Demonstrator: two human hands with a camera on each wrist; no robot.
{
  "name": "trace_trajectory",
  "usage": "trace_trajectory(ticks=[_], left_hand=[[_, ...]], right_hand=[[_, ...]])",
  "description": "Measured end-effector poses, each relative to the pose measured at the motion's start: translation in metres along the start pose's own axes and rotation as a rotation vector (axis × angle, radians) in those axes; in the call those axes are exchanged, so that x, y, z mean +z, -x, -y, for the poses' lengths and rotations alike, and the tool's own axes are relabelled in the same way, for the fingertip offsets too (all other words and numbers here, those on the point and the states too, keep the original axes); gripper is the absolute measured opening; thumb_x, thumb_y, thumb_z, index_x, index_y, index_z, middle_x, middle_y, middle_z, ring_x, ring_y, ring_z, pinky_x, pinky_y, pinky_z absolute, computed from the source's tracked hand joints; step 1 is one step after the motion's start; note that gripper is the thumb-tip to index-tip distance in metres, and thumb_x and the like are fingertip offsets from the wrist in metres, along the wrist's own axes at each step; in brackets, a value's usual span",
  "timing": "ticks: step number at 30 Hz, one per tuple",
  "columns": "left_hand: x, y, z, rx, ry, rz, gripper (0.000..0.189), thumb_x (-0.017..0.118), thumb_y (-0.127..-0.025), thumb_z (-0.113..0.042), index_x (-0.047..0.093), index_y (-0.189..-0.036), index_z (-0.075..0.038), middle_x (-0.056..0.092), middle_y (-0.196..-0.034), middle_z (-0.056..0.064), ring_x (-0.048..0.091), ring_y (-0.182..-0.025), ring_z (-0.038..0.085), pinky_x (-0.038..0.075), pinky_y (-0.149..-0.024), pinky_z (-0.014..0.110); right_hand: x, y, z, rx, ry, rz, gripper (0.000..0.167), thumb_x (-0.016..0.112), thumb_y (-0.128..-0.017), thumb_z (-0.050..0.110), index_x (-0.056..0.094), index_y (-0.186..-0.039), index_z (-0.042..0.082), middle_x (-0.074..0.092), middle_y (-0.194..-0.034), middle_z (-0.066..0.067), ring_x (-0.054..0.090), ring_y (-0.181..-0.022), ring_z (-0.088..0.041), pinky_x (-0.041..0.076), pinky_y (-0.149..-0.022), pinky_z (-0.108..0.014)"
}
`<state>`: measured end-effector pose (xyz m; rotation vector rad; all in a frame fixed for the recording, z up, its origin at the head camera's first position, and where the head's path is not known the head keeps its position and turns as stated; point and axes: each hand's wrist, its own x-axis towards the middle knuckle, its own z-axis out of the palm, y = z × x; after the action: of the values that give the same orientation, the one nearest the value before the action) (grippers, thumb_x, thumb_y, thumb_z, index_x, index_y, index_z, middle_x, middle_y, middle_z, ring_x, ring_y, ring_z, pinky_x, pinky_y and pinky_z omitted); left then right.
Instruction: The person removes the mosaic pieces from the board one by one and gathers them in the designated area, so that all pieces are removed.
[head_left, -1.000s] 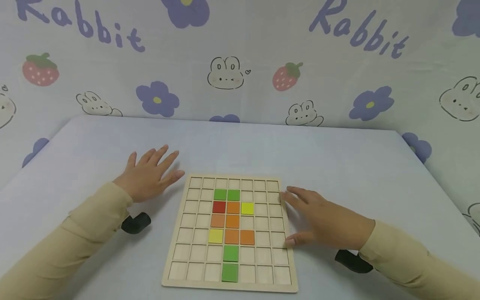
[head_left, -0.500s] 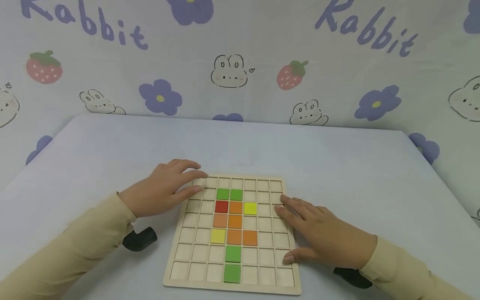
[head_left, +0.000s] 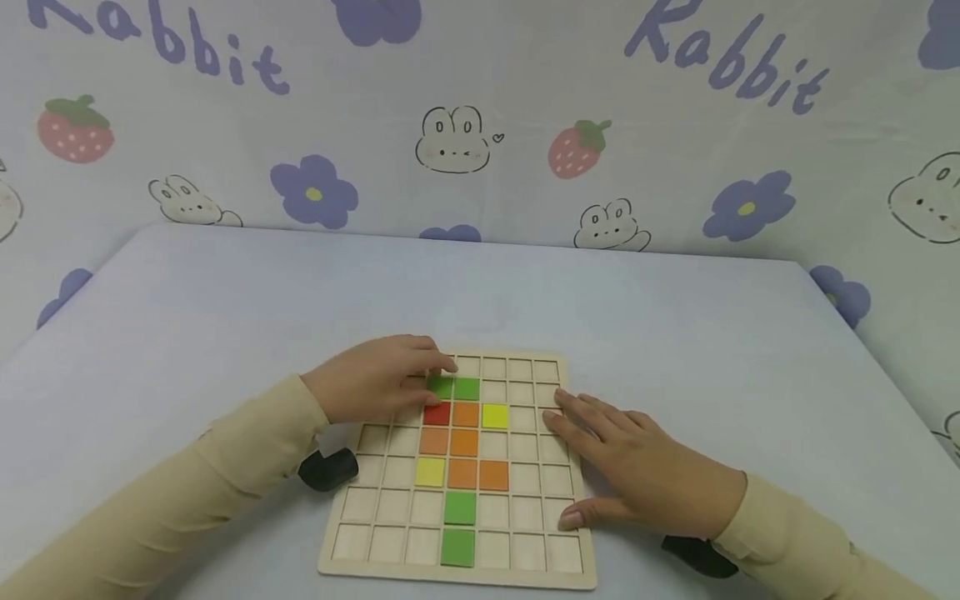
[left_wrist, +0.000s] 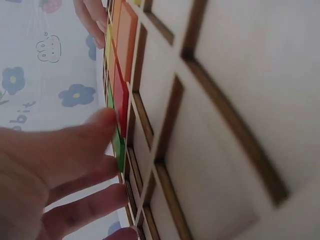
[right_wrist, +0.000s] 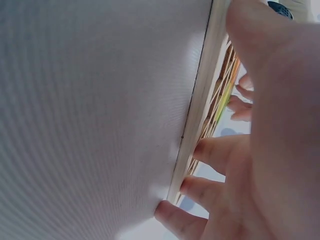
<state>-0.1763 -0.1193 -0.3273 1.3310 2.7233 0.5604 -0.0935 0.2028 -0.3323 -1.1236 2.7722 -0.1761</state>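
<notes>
Head view: left hand (head_left: 371,379) fingertips touch the green square tile (head_left: 440,387), grip not closed; right hand (head_left: 637,462) lies flat, steadying the wooden grid board (head_left: 457,575). Pinching comes next, I'd guess.

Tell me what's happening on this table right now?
A person works at a wooden grid board with coloured square tiles set in some of its cells. The left hand reaches over the board's far left part, fingertips at the left green tile in the second row. The right hand lies flat on the board's right edge, fingers spread, steadying it. Red, orange, yellow and more green tiles sit in the middle columns.
</notes>
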Motion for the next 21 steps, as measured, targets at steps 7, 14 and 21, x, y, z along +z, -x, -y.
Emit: trace_trajectory(ticks=[7, 14, 21], left_hand=[[-0.0012, -0.0017, 0.0014, 0.037, 0.0, 0.009, 0.026, 0.067, -0.09, -0.013, 0.065, -0.115, -0.011, 0.063, -0.106, 0.001, 0.057, -0.091, 0.014, 0.05, -0.084, 0.031], [-0.0019, -0.0031, -0.0033, 0.086, -0.066, 0.028, 0.023, 0.067, -0.089, -0.011, 0.065, -0.112, -0.011, 0.063, -0.101, 0.002, 0.058, -0.089, 0.015, 0.051, -0.081, 0.03], [-0.0054, -0.0032, -0.0065, 0.151, -0.131, 0.036, 0.02, 0.065, -0.09, -0.01, 0.069, -0.108, -0.016, 0.063, -0.097, 0.0, 0.056, -0.084, 0.014, 0.05, -0.078, 0.028]], right_hand=[[0.0015, 0.0007, 0.0, -0.011, 0.002, -0.022, 0.093, 0.041, -0.083, 0.074, 0.025, -0.152, 0.012, 0.023, -0.156, -0.015, 0.029, -0.141, -0.036, 0.036, -0.098, -0.06], [0.0024, 0.0013, -0.0004, -0.002, 0.003, -0.022, 0.093, 0.04, -0.083, 0.074, 0.024, -0.152, 0.013, 0.023, -0.156, -0.014, 0.029, -0.141, -0.036, 0.035, -0.098, -0.059], [0.0024, 0.0016, 0.0, -0.004, -0.003, -0.022, 0.093, 0.04, -0.083, 0.074, 0.025, -0.152, 0.013, 0.023, -0.156, -0.014, 0.029, -0.14, -0.036, 0.035, -0.098, -0.059]])
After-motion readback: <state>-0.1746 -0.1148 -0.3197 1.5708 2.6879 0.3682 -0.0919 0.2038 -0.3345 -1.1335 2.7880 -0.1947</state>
